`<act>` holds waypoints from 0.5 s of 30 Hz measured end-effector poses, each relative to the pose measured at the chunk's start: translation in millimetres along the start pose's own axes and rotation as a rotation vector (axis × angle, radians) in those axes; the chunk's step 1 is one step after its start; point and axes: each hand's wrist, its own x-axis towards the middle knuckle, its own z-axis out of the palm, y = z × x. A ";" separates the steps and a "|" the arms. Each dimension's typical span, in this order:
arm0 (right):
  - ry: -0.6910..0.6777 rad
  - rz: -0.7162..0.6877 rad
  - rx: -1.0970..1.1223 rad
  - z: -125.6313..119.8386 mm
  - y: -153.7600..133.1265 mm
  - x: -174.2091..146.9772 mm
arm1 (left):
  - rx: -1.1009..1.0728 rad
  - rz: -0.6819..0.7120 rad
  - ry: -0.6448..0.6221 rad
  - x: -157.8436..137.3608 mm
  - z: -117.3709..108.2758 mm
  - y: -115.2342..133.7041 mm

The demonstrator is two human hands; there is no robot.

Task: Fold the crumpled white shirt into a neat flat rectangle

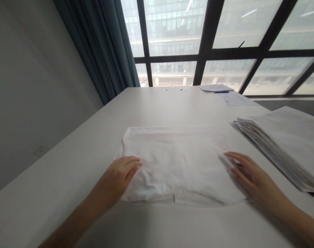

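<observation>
The white cloth, flat on the table well in from the far edge, looks light, soft and easily creased, best held at its sides. The left hand and right hand are there, each grip half-curled; whether either pinches fabric I cannot tell. A layered white stack limits room rightward; papers lie by the far edge.

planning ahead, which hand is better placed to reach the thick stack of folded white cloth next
Probably the right hand, nearer the stack, at the right edge of the rectangular white cloth; the left hand is at the opposite edge.
</observation>
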 end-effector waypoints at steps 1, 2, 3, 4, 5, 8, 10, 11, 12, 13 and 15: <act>0.018 0.023 0.012 -0.6 1.4 1.1 | 0.077 -0.088 0.028 0.8 -0.6 -7.6; 0.032 0.045 0.015 -1.1 2.2 1.8 | 0.166 -0.164 0.041 1.1 -1.5 -14.7; 0.043 0.063 0.010 -1.5 2.7 2.2 | 0.256 -0.224 0.041 0.8 -2.5 -20.9; 0.054 0.077 0.002 -2.0 2.9 2.4 | 0.337 -0.268 0.030 0.1 -3.3 -26.0; 0.061 0.087 -0.004 -2.4 2.8 2.4 | 0.400 -0.298 0.017 -0.8 -3.9 -29.6; 0.060 0.102 -0.003 -4.1 1.2 2.5 | 0.443 -0.326 -0.046 -3.4 -2.9 -32.5; 0.058 0.110 0.000 -5.7 -1.5 2.9 | 0.389 -0.319 -0.090 -3.9 -0.2 -30.8; 0.056 0.110 0.001 -6.5 -3.2 3.2 | 0.365 -0.311 -0.109 -3.9 1.3 -29.9; 0.053 0.107 0.002 -7.5 -5.0 3.6 | 0.354 -0.304 -0.123 -3.8 2.7 -29.2; 0.044 0.099 0.004 -8.4 -6.8 4.1 | 0.358 -0.298 -0.131 -3.9 3.9 -28.9; 0.011 0.078 0.016 -9.9 -9.4 5.1 | 0.402 -0.281 -0.129 -4.4 5.3 -28.9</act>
